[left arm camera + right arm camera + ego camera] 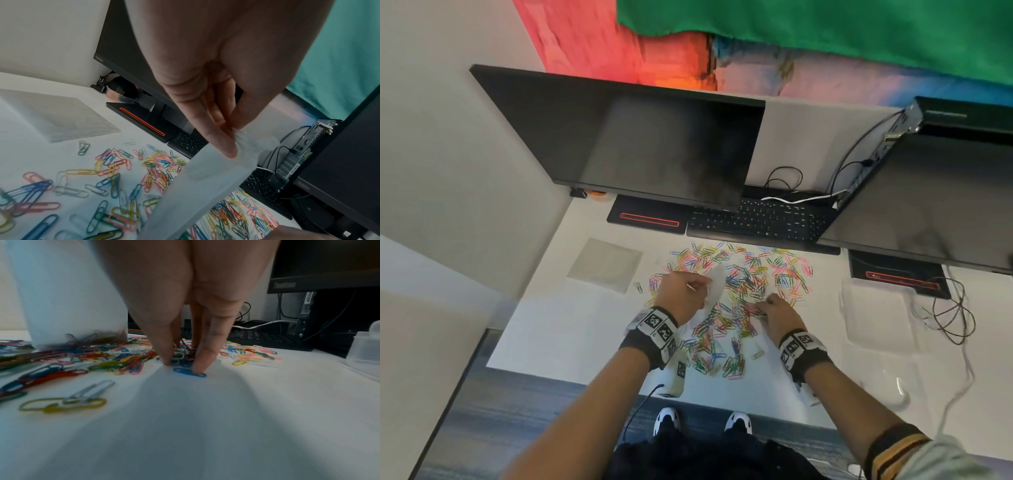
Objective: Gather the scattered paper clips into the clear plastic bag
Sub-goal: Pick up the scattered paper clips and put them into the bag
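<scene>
Many coloured paper clips [743, 284] lie scattered over the white desk [585, 329] before the keyboard. My left hand [685, 291] pinches the top edge of the clear plastic bag [197, 191], which hangs down to the desk with several clips [90, 339] in its bottom. The bag [68, 296] stands just left of my right hand. My right hand [774, 310] is down in the pile, thumb and fingers [207, 353] closed round a small bunch of clips [183, 355]. A blue clip [189, 372] lies under one fingertip.
A black keyboard [756, 219] and two monitors [640, 144] stand behind the pile. A grey square pad [606, 263] lies at the left. A clear plastic container [876, 315] and loose cables [948, 308] are at the right. The desk's front edge [619, 380] is close to me.
</scene>
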`<action>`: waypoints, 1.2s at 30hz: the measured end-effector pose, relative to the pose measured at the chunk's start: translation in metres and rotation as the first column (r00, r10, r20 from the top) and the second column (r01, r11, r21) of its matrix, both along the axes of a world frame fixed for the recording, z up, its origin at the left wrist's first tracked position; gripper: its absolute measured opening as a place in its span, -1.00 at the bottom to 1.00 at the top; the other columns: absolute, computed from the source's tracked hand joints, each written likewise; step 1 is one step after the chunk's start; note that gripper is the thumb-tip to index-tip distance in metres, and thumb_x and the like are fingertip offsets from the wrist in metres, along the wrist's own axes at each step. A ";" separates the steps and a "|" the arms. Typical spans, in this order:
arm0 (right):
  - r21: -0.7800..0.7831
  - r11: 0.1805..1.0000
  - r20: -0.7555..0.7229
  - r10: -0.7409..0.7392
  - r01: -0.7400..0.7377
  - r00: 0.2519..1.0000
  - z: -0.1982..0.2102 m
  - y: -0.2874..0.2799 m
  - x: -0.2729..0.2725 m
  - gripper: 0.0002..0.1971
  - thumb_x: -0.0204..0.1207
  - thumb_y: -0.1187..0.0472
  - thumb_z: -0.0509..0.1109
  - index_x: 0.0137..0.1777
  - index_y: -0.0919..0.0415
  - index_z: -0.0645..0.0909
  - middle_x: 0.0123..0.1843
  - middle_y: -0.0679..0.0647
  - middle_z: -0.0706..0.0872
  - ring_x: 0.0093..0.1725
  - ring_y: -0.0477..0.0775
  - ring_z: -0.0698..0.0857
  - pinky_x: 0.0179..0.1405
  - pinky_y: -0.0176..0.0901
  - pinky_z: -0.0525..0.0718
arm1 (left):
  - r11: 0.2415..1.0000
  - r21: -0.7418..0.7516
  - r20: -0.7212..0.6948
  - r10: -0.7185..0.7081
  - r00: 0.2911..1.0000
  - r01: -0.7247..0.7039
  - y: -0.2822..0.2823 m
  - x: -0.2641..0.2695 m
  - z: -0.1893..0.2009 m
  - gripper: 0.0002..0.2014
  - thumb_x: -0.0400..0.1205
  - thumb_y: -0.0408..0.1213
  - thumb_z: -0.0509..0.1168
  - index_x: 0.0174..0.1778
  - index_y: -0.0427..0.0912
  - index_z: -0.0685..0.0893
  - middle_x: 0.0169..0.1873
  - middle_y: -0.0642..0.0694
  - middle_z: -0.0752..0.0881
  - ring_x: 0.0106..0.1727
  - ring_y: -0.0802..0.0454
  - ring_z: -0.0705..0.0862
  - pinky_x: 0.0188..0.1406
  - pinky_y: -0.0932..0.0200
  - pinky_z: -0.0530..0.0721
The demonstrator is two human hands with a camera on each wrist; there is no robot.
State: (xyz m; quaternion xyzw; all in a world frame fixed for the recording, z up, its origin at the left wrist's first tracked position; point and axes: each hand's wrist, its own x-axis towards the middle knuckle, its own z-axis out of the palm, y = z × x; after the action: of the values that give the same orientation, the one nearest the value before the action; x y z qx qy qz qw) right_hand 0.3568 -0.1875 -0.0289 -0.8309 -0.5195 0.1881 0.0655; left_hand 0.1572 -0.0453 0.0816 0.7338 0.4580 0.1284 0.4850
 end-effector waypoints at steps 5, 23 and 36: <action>0.004 0.987 -0.103 -0.160 0.161 0.982 0.014 -0.002 0.013 -0.83 0.51 0.31 0.41 -0.02 0.27 0.82 -0.07 0.19 0.82 -0.11 0.13 0.76 0.03 -0.11 0.75 | 1.000 -0.023 0.000 0.006 1.000 -0.006 -0.002 0.001 -0.003 -0.81 0.61 -0.37 0.36 0.01 -0.12 0.86 -0.37 -0.11 0.85 -0.37 0.01 0.82 -0.10 0.00 0.85; -0.096 0.766 -0.987 -0.157 0.636 0.040 0.101 0.027 -0.034 -0.71 0.47 0.46 0.47 0.19 0.41 0.67 0.04 0.33 0.81 0.05 0.22 0.81 0.06 -0.15 0.78 | 0.996 -0.004 -0.015 -0.088 0.996 0.087 -0.016 0.021 0.002 -0.82 0.63 -0.39 0.34 0.06 -0.19 0.82 -0.39 -0.11 0.82 -0.40 0.05 0.80 -0.18 0.20 0.82; 0.215 0.915 -0.438 -0.221 0.341 0.871 0.098 0.046 -0.057 -0.78 0.47 0.45 0.40 -0.13 0.22 0.86 -0.18 0.07 0.85 -0.36 -0.27 0.61 -0.12 -0.49 0.56 | 0.993 0.023 0.023 -0.115 0.993 0.115 -0.010 0.020 0.000 -0.80 0.63 -0.44 0.31 -0.02 -0.17 0.85 -0.41 -0.07 0.81 -0.34 0.01 0.81 -0.12 0.10 0.84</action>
State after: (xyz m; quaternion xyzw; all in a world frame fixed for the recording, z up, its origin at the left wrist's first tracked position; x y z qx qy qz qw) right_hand 0.2995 -0.1418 0.0693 -0.8227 -0.3883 0.2673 0.3177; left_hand 0.1774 -0.0557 0.0821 0.7626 0.4077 0.1141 0.4891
